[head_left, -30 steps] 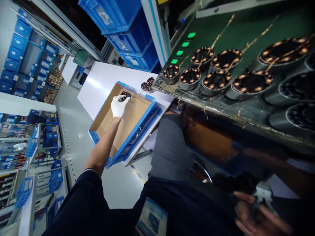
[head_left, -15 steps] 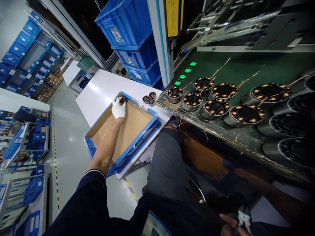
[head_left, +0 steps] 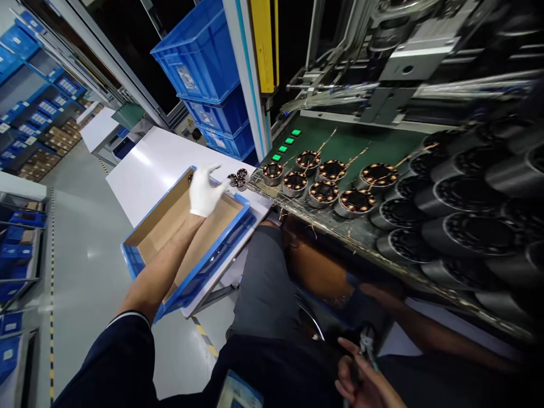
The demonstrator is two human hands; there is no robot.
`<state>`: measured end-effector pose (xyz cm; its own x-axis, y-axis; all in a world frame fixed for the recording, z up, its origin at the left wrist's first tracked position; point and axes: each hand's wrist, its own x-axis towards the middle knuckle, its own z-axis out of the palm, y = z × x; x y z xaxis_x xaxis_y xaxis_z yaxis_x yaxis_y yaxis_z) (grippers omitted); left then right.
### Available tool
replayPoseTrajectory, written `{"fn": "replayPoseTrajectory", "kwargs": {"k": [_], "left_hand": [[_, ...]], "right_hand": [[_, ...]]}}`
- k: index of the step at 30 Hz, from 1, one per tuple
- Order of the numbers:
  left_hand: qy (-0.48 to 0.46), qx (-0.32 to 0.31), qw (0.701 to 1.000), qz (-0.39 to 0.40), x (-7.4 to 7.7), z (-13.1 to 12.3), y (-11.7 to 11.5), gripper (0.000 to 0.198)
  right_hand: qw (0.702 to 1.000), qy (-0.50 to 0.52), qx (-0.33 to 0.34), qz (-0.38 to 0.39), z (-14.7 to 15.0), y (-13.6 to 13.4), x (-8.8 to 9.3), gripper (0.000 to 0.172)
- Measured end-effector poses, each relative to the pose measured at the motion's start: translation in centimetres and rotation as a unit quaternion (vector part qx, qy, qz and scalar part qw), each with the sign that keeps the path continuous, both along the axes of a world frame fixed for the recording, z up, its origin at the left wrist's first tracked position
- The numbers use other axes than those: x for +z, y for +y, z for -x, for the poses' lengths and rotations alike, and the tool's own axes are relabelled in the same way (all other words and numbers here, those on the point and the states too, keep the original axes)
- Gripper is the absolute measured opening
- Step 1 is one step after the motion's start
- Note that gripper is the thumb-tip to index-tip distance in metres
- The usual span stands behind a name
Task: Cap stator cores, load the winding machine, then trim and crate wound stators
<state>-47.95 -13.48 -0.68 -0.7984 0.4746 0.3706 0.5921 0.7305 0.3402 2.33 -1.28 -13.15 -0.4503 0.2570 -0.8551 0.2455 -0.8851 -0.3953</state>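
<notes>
My left hand (head_left: 204, 190), in a white glove, is over the far end of a shallow blue tray (head_left: 147, 214) lined with brown cardboard. Its thumb and fingers are spread, with nothing between them. Just left of it, a small dark motor stator (head_left: 190, 177) shows in the tray's far corner, partly covered by the hand. My bare right hand (head_left: 361, 377) is low in front of my body, its fingers closed around pliers (head_left: 367, 343); shadow hides part of them. Three small stators (head_left: 238, 178) stand on the white table beyond the tray.
Copper-wound stators (head_left: 325, 192) with loose wire ends crowd the green machine bed (head_left: 272, 170) at right, beside several lit green squares. Stacked blue crates (head_left: 199, 56) and a yellow post (head_left: 263, 45) stand behind the white table (head_left: 140, 170). Shelves with blue bins line the left.
My left hand has let go of the stator at the tray's far corner, opened and drawn slightly away to the right. The view has swung right, and my right hand shows more fully.
</notes>
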Motion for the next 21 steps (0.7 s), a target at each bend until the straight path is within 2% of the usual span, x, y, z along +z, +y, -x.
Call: {"fn": "replayPoseTrajectory", "kwargs": {"k": [3,5,7,9,11,13,14,16,18,20,21], "left_hand": [[0.0,-0.199,0.979,-0.037,-0.2,-4.0,4.8,0.056],[-0.009,-0.264,0.963,-0.061,-0.5,-5.2,7.5,0.048],[-0.038,-0.259,0.963,-0.069,-0.8,-5.0,9.1,0.033],[-0.068,-0.243,0.965,-0.073,-0.8,-4.0,9.7,0.021],[-0.079,-0.235,0.964,-0.095,-0.6,-3.4,9.5,0.021],[-0.088,-0.223,0.963,-0.124,-0.1,-4.1,8.6,0.021],[-0.098,-0.219,0.961,-0.14,0.2,-5.2,8.0,0.02],[-0.134,-0.235,0.946,-0.18,0.7,-9.1,6.6,0.023],[-0.206,-0.303,0.903,-0.225,1.3,-14.7,5.4,0.033],[-0.281,-0.371,0.856,-0.224,1.7,-20.5,4.4,0.045],[-0.296,-0.388,0.844,-0.221,1.8,-23.1,4.1,0.047]], "right_hand": [[1.0,0.016,-0.009,-0.015,0.0,-1.2,0.4,0.06],[0.999,0.032,0.007,-0.03,-0.3,-1.9,1.3,0.058],[0.998,0.046,0.027,-0.039,-1.0,-2.4,2.4,0.051],[0.997,0.053,0.036,-0.051,-2.1,-2.6,3.2,0.048],[0.995,0.043,0.032,-0.088,-3.1,-2.7,3.4,0.053],[0.986,0.023,0.046,-0.157,-3.9,-2.6,3.3,0.057],[0.978,0.014,0.065,-0.197,-4.1,-2.6,3.4,0.057],[0.956,0.008,0.115,-0.271,-4.0,-2.6,4.2,0.055],[0.932,0.021,0.157,-0.326,-3.5,-2.5,5.7,0.054],[0.904,0.051,0.183,-0.382,-2.6,-2.2,7.5,0.05],[0.889,0.067,0.183,-0.413,-2.1,-1.9,8.4,0.049]]}}
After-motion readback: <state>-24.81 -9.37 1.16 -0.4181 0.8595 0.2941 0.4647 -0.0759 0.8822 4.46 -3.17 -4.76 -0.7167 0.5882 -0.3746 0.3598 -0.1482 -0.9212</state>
